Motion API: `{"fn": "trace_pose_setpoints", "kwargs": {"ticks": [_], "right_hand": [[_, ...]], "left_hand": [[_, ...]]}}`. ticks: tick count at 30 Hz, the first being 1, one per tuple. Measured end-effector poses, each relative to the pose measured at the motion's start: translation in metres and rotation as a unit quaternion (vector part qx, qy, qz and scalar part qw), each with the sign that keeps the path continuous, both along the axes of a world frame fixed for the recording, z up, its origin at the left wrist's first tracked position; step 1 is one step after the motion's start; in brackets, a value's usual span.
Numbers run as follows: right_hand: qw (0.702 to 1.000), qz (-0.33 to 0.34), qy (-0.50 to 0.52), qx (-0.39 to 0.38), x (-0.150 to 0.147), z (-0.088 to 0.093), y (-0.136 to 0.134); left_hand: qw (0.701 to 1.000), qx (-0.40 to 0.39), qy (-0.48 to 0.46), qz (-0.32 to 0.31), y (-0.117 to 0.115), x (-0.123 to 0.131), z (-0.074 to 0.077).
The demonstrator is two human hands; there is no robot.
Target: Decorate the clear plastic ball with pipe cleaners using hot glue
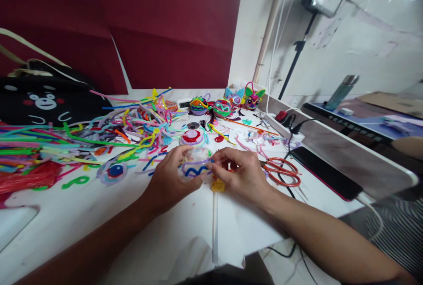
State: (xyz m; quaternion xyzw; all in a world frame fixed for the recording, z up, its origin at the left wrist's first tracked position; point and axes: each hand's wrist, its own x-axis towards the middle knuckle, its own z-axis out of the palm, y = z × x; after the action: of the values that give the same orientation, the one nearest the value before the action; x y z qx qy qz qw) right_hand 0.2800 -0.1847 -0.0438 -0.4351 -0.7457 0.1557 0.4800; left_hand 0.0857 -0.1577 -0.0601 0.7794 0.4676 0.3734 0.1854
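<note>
My left hand (170, 175) and my right hand (239, 172) meet at the middle of a white table (76, 214). Between them they hold a clear round piece (195, 167) wrapped with a purple pipe cleaner and a blue zigzag one. The left hand's fingers curl round its left edge. The right hand pinches its right edge with thumb and forefinger. A yellow piece on a white stick (216, 205) lies just under the right hand.
A heap of coloured pipe cleaners (99, 137) covers the left. Finished ornaments (222, 108) stand at the back. Red scissors (282, 171) and a dark phone (325, 172) lie to the right, a black bear-face bag (46, 102) at far left.
</note>
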Motion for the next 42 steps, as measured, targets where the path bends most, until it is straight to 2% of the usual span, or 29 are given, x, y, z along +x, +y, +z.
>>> {"fn": "trace_pose_setpoints", "kwargs": {"ticks": [4,11,18,25,29,35,42], "right_hand": [[0.999,-0.002,-0.036,0.019,0.002,0.002,0.000],[0.998,0.018,-0.036,0.055,0.005,-0.002,0.002],[0.996,0.007,-0.037,0.075,0.006,0.005,0.000],[0.997,0.037,-0.016,0.065,0.005,0.006,0.001],[0.998,0.043,-0.006,0.042,0.005,0.005,0.002],[0.997,0.057,0.050,-0.033,0.006,0.007,0.003],[0.993,0.045,0.078,-0.082,0.007,0.007,0.006]], "left_hand": [[0.999,-0.044,-0.029,-0.003,0.000,0.000,0.002],[0.993,-0.091,-0.068,-0.014,0.000,-0.002,0.001],[0.995,-0.076,-0.062,-0.012,-0.001,0.000,0.003],[0.996,-0.061,-0.060,-0.024,-0.003,0.000,0.002],[0.997,-0.056,-0.054,-0.022,-0.002,0.000,0.001],[0.999,-0.044,-0.021,0.011,0.003,-0.001,0.001],[0.995,0.027,0.073,0.068,0.020,-0.011,-0.007]]}}
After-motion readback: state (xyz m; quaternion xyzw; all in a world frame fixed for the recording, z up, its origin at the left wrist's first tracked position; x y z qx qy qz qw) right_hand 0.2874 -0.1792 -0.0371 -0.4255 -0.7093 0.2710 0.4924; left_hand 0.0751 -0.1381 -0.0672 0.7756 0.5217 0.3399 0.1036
